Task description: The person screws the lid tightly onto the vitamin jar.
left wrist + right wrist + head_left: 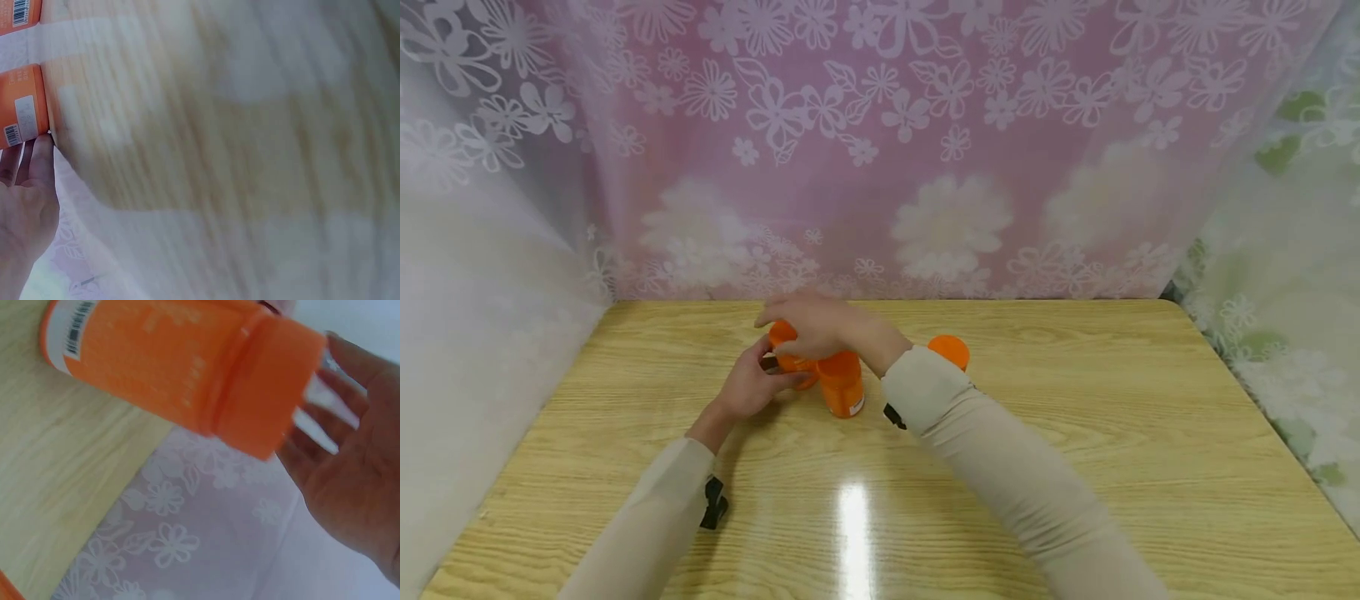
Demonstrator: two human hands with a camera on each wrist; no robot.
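Around the leftmost orange bottle (794, 363) my left hand (748, 385) curls, thumb in front and fingers behind. In the left wrist view, the fingers of that left hand (31, 200) meet an orange bottle (15, 103) with a white barcode label. Over the top of the leftmost bottle hovers my right hand (816, 323), its fingers spread. A second capped orange bottle (841, 390) stands upright just right of it, under the right wrist. The right wrist view has a capped orange bottle (175, 362) beside the loosely bent fingers of the right hand (356, 462).
A third orange bottle (949, 352) stands to the right, its lower part hidden by the right sleeve. The wooden table (1112, 433) ends at the back against a pink flowered curtain (865, 167). More curtain hangs on both sides.
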